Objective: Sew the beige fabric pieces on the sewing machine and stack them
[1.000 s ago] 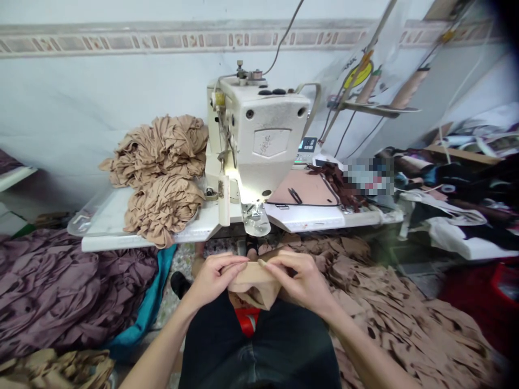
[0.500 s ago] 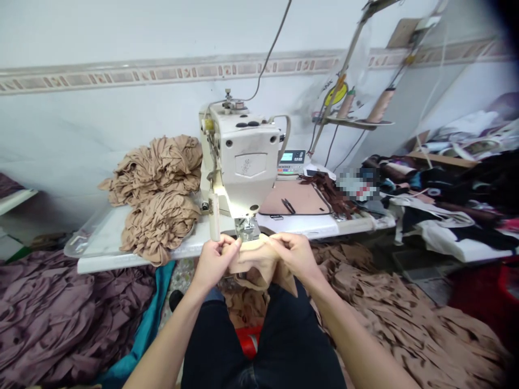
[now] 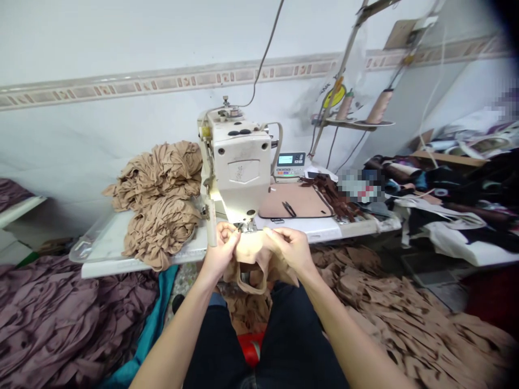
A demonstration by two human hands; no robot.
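Note:
My left hand [image 3: 221, 251] and my right hand [image 3: 290, 249] both pinch a piece of sheer tan stretch fabric [image 3: 251, 254], with its loose end hanging over my lap. The hands are held just in front of the presser foot [image 3: 245, 227] of a white industrial sewing machine [image 3: 237, 167]. The fabric reaches the foot's front, but the needle area is hidden behind my left fingers. A lamp lights the spot.
Two heaps of tan fabric [image 3: 160, 232] lie on the white sewing table [image 3: 109, 240]. Mauve cloth [image 3: 68, 319] and a teal cloth [image 3: 156, 302] lie at left; tan pieces [image 3: 405, 308] spread at right. Small scissors [image 3: 288, 208] rest on a pink mat [image 3: 295, 201].
My hands and the fabric have moved up and forward, closer to the presser foot. The fabric now sits right at the machine's front, and the view has tilted a little lower.

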